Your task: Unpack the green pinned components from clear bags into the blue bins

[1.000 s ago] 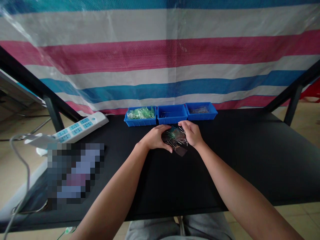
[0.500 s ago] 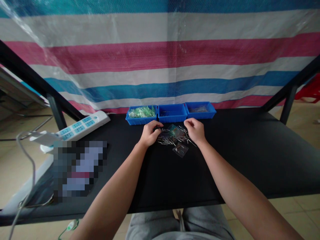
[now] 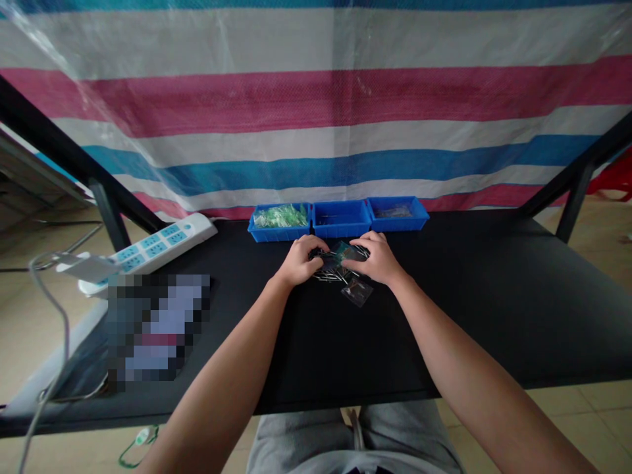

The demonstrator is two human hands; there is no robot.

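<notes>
so — left hand (image 3: 299, 261) and right hand (image 3: 372, 258) close together on loose metal pins (image 3: 326, 266) — grip unclear.

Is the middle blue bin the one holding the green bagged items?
No, the green bagged items lie in the leftmost blue bin, while the middle blue bin shows hardly anything inside.

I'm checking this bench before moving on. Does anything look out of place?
Yes: loose thin metal pieces lie scattered on the black tabletop, outside the three blue bins, with the left hand and right hand cupped over them. A clear plastic bag lies loose just in front.
</notes>
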